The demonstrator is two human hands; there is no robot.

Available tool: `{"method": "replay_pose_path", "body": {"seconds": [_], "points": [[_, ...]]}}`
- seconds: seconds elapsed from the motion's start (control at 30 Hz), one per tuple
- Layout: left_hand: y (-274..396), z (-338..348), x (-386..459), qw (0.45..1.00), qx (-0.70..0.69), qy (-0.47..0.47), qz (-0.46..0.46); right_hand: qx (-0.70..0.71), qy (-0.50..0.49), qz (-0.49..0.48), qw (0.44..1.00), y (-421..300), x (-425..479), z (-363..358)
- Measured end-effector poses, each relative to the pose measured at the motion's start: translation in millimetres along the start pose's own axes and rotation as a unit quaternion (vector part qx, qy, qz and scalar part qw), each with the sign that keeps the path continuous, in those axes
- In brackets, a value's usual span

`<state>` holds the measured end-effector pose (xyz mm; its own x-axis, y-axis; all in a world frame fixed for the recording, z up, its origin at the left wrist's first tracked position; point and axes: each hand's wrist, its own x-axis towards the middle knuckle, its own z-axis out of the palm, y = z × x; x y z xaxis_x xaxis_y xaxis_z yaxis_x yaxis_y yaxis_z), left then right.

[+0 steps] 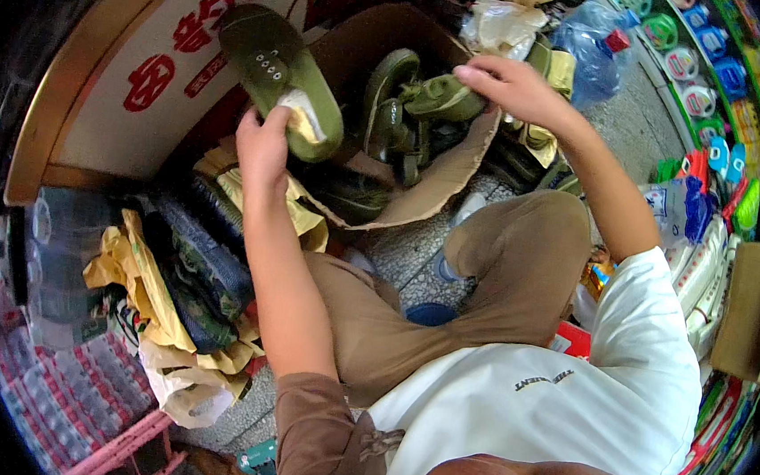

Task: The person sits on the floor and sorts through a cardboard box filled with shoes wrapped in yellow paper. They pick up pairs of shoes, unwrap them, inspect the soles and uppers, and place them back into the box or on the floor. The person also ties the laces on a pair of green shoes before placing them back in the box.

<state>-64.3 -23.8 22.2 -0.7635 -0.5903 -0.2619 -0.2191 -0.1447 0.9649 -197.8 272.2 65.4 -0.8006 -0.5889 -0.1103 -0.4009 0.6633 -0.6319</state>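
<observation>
My left hand (263, 144) grips an olive-green canvas shoe (321, 92) by its heel end, over the left side of an open cardboard box (455, 176). Metal eyelets show on the shoe's upper, and a pale yellow and white patch shows in its opening. My right hand (509, 87) holds a second olive-green shoe (446, 99) at the box's right rim. More green shoes (383, 127) lie in the box, one of them standing on end. A dark shoe (350, 191) lies in shadow at its near side.
Dark footwear and yellow packing paper (142, 286) pile up at my left. A white plastic bag (188, 383) lies below. Plastic-wrapped bottle packs (72, 401) and a pink stool (122, 448) stand further left. A large blue water bottle (585, 53) and stocked shelves (701, 68) are at the right.
</observation>
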Motion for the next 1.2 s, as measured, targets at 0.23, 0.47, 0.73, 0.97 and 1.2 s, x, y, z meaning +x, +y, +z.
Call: {"method": "replay_pose_path", "body": {"seconds": [0.23,0.47,0.73,0.97,1.2], "points": [[-19,1,4,0.997,0.032,-0.065,0.012,0.098,0.198,-0.053,0.974,-8,-141,-135],[-10,27,-28,0.958,0.171,-0.225,0.037,0.009,0.163,0.158,0.974,5,-265,-176],[0,34,-75,0.821,0.389,-0.417,0.031,-0.002,-0.082,0.488,0.869,181,-300,-105],[-38,40,-142,0.597,0.613,-0.502,0.126,0.005,-0.303,0.487,0.819,361,-357,105],[-143,97,-156,0.389,0.773,-0.488,0.117,-0.042,-0.143,0.311,0.939,355,-294,108]]}}
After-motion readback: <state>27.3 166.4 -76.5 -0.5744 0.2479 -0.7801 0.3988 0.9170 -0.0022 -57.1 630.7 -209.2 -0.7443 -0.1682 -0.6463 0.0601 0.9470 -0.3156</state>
